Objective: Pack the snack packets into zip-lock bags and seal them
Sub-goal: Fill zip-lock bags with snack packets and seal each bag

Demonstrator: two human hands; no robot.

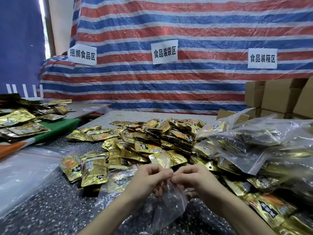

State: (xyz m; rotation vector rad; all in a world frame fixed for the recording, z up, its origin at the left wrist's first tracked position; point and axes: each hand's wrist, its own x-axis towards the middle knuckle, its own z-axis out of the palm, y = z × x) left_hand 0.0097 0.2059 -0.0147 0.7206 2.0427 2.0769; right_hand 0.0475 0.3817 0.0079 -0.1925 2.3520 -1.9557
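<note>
Before a red, white and blue striped tarp [186, 82], a speckled table [50, 209] shows bare surface only at its near left, between flat clear plastic bags [22, 170] and a heap of gold snack packets [152, 138]. At the near edge, the left hand [149, 177] and right hand [191, 177] pinch the mouth of a clear zip-lock bag [169, 206], fingertips meeting. Packet-filled bags [254, 146] pile at right, before cardboard boxes [277, 97].

Pinch grip of left hand [149, 178] and right hand [192, 178] on zip-lock bag [169, 206]; snack packets [152, 138] beyond
</note>
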